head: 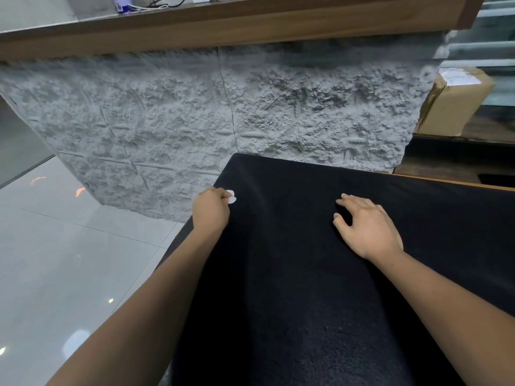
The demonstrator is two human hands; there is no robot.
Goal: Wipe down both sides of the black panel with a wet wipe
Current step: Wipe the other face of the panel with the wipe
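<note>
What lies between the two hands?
Only bare black panel, seen in the head view, between the left hand holding the wet wipe and the right hand.

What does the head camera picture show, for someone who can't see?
A person's left hand grips a crumpled white wet wipe near the left edge of a large black panel, while the right hand rests open on it. A rough grey wall stands behind.

Count: 1x flat black panel [306,274]. 1x small crumpled white wet wipe [231,196]. 2x bare hands: left hand [211,210], right hand [367,227]. 1x brown taped cardboard box [451,107]. 1x grey rough stone-textured counter front [139,121]. 1x brown wooden countertop [250,26]. Items on top are too cropped to count.
</note>
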